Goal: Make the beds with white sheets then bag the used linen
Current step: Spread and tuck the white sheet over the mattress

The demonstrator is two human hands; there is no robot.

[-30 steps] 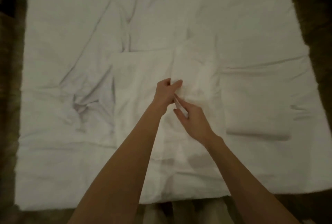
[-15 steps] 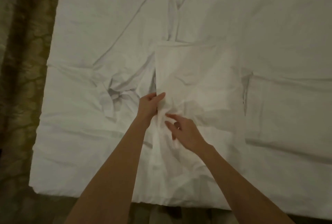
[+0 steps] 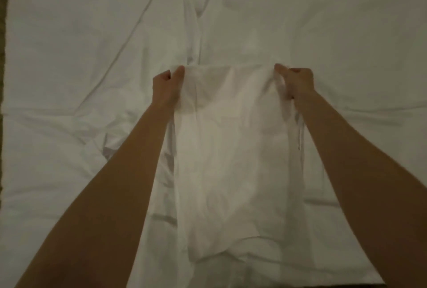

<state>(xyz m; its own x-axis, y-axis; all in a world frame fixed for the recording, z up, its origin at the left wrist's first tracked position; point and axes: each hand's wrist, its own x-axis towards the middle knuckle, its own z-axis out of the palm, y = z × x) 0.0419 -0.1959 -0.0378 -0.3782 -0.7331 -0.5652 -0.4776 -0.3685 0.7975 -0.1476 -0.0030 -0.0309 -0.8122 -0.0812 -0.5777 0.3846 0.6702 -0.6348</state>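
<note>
Item: folded white sheet (image 3: 233,160), possibly a pillowcase; which of the two cannot be told. It is held up by its far edge, which is stretched level between two hands, and hangs toward the near edge of the bed. Its lower end rests crumpled on the bedding close to that near edge. The cloth is thin and lets some light through.

Grip, left: the left hand (image 3: 167,86) pinches the far left corner of the piece, thumb over the top edge, fingers curled behind it.

Grip, right: the right hand (image 3: 294,82) is clenched on the far right corner, with some cloth bunched inside the fist.

Purpose of hold, as a judgement: gripping both corners with the hands apart pulls the top edge taut, so the piece opens flat and can be shaken out or laid square. The body of the piece lies below and between the two grips, none of it beyond them.

Support: the bed (image 3: 346,33), covered in a white bedsheet (image 3: 92,45) with long creases running from the far middle toward the left edge, and a bunched fold near the left forearm.

Surround: a strip of dark floor (image 3: 2,33) shows past the left edge of the bed.
</note>
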